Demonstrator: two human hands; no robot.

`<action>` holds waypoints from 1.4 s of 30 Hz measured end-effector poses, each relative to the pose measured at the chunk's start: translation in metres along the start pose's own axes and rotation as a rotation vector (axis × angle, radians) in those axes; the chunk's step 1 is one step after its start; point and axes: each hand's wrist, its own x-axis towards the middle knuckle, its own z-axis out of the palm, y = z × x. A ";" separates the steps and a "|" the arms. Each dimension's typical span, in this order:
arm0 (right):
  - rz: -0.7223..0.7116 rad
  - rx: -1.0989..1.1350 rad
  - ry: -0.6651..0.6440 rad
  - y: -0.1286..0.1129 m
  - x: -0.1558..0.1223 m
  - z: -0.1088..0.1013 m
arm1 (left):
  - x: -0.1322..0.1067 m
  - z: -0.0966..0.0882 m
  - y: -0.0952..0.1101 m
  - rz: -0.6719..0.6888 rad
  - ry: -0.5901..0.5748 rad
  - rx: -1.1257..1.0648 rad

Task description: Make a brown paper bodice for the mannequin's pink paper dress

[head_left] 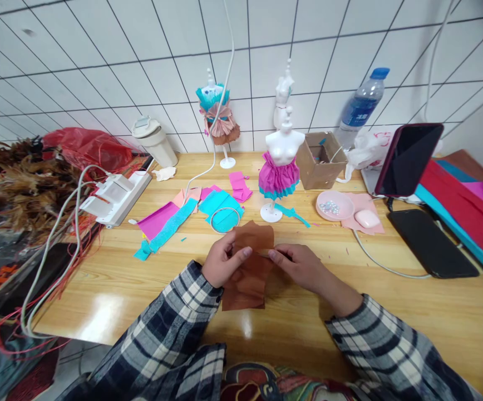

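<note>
A piece of brown paper (250,273) is held above the wooden desk (141,278) near its front edge. My left hand (222,262) pinches its left side, thumb across the sheet. My right hand (297,265) pinches the right side at the same height. The sheet bends at the line between the two hands. Just behind stands a small white mannequin (284,146) wearing a magenta and teal paper skirt (278,179), with a metal ring (225,218) lying on teal paper (220,203).
Magenta, pink and teal paper scraps (166,223) lie left of centre. A power strip (116,197) and feathers (20,178) sit far left. A cardboard box (320,159), pink dish (334,205), water bottle (360,108), propped phone (408,159) and flat phone (431,242) are to the right.
</note>
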 end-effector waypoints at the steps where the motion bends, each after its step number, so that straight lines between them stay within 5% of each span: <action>1: 0.000 -0.010 0.001 0.000 0.000 0.000 | 0.000 0.000 0.000 -0.009 -0.034 -0.014; 20: -0.009 -0.061 -0.010 -0.003 -0.002 0.008 | 0.002 0.000 0.003 -0.031 -0.162 0.332; 42: 0.025 -0.084 0.037 -0.006 -0.002 0.018 | -0.008 -0.004 -0.018 -0.020 -0.122 0.180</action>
